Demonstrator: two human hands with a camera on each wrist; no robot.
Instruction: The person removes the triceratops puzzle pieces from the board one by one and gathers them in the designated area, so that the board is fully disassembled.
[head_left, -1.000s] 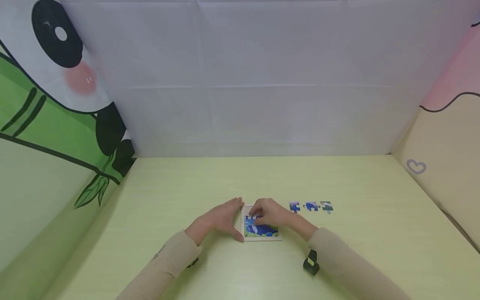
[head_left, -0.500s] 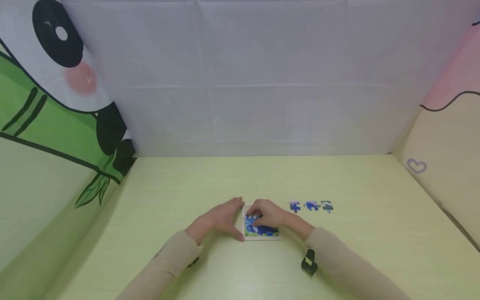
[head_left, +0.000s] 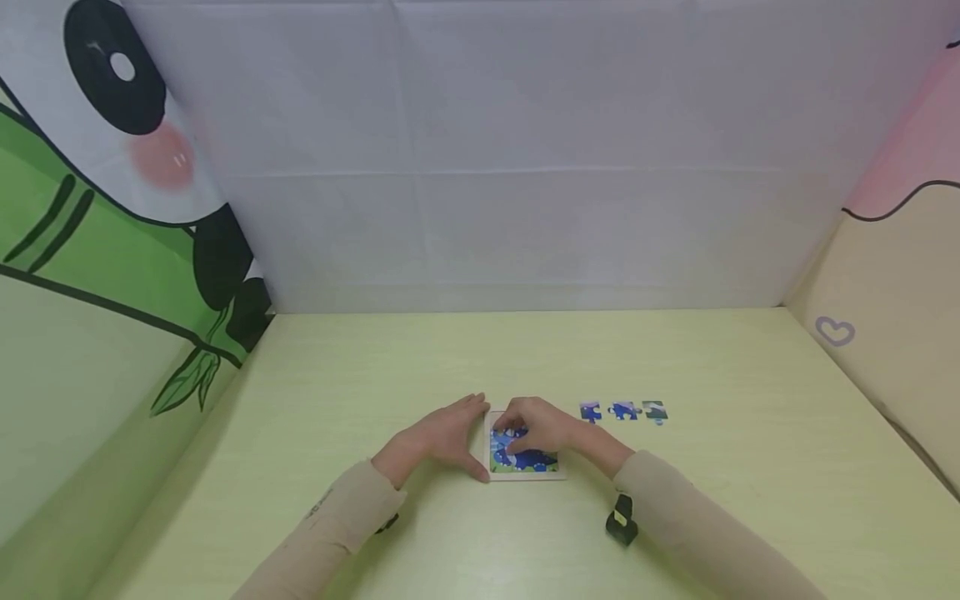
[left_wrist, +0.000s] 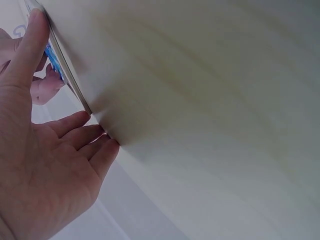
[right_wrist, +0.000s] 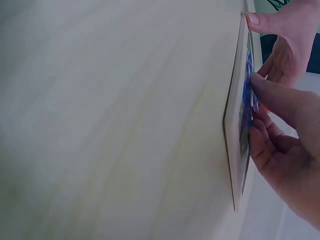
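Note:
A small square jigsaw puzzle in a pale frame (head_left: pixel 527 477) lies flat on the table, its picture a blue dinosaur on green grass. My left hand (head_left: pixel 450 435) steadies the frame's left side, thumb at the near corner and fingertips by the far corner. Over the upper part of the puzzle, my right hand (head_left: pixel 543 425) pinches a blue puzzle piece (right_wrist: pixel 256 103) between thumb and fingers, down at the picture's surface. The right fingers hide much of that piece and the top of the puzzle.
Three loose puzzle pieces lie in a row right of the frame: a left piece (head_left: pixel 590 411), a middle one (head_left: pixel 623 410) and a greenish one (head_left: pixel 655 410). A pale wall (head_left: pixel 525 167) stands behind the table (head_left: pixel 375 358).
The right hand shifts only slightly over the top of the puzzle, still pinching at the same spot. The left hand stays at the frame's left side.

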